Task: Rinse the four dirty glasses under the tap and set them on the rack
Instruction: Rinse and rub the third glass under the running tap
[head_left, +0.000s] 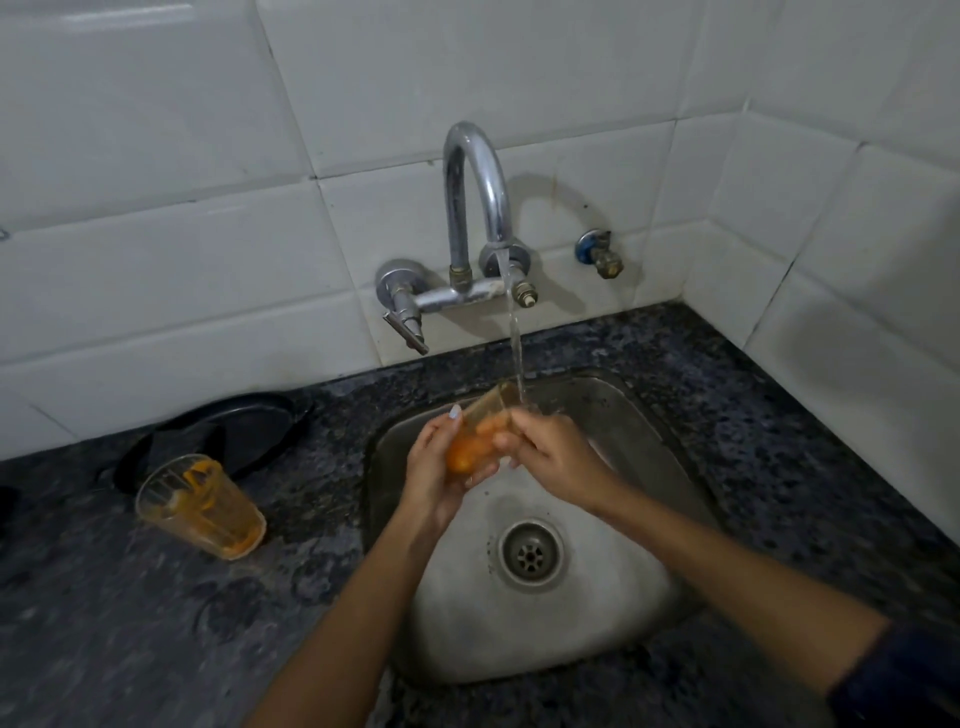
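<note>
**Second-to-last look: a glass under the running tap**

From the head view, the person stood over the steel sink (613, 415) with water running from the tap (475, 171) in a thin stream. A glass (480, 434), smeared orange inside, was held tilted over the basin with its mouth turned up toward the stream, which struck right at its rim. The left hand (441, 467) cupped the glass from below, fingers curled round its base and lower wall. The right hand (545, 452) gripped it from the other side, fingers curled against the upper wall near the rim. I could not tell whether any fingertip reached inside.

On the dark stone table (156, 623), left of the sink, a second dirty glass (200, 506) stood upright, streaked with the same orange residue, just in front of a black pan (234, 431). No rack and no other glasses showed in view.

I judged the rinsing step to be under way, with much residue left. The next move likely called for turning the glass so water swept the whole inside, with a firm hold on the wet wall.
</note>
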